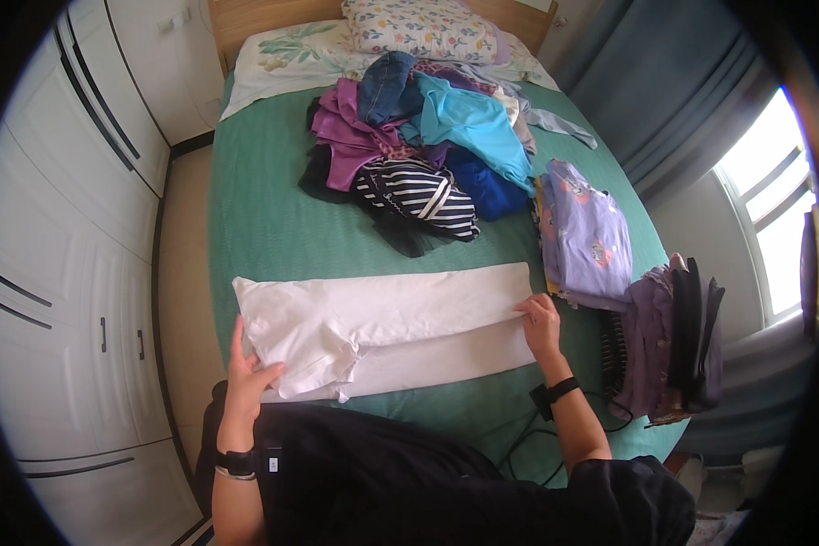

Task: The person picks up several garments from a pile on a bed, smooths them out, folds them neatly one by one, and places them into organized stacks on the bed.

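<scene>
White trousers (pixel 400 305) lie sideways on the green bed, the waist end at the left and the leg ends at the right. One leg lies along the far side and the other along the near side, with a crumpled fold near the crotch. My left hand (pixel 244 378) rests at the waist end, thumb and fingers spread apart against the cloth's edge. At the right, my right hand (pixel 540 323) is closed, its fingertips pinching the hem of the far leg. Both wrists wear dark bands.
Beyond the trousers is a loose heap of clothes (pixel 428 155). Folded lilac clothes (pixel 587 237) lie at the right, near a stack of folded dark and purple garments (pixel 664 341). A black cable (pixel 519 437) runs by my right forearm. White cabinets (pixel 73 255) stand at the left.
</scene>
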Tool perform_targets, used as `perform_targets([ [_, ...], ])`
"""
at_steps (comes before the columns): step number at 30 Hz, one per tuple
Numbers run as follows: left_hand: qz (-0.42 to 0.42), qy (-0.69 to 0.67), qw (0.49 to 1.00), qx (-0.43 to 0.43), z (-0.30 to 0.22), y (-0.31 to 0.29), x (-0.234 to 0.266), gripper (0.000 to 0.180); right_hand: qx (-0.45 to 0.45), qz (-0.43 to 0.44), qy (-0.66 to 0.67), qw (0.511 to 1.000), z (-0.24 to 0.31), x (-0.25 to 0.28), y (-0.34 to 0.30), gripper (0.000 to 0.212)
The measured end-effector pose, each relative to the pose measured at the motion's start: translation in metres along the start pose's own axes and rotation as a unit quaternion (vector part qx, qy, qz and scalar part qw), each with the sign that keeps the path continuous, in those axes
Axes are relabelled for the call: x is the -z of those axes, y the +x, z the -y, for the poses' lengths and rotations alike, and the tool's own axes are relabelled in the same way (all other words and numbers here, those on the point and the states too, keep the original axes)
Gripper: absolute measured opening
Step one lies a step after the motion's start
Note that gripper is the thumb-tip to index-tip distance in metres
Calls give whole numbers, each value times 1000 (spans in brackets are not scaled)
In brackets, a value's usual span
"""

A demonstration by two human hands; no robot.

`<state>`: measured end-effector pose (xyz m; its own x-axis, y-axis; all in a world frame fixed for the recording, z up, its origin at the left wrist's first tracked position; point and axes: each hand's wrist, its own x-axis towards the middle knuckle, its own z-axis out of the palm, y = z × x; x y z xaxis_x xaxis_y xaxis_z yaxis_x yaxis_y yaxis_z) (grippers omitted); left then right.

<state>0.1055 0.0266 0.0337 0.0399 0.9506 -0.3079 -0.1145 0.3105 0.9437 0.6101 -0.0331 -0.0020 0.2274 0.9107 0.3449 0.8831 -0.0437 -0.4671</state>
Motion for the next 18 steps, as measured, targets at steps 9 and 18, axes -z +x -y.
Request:
perform_targets([
  [9, 40, 42, 997, 58, 52, -17, 31, 97, 111, 61, 43, 991, 83, -31, 19, 29],
  [18, 9, 544, 827, -145, 27, -27, 23, 71, 228, 294, 59, 926, 186, -100, 21, 55],
])
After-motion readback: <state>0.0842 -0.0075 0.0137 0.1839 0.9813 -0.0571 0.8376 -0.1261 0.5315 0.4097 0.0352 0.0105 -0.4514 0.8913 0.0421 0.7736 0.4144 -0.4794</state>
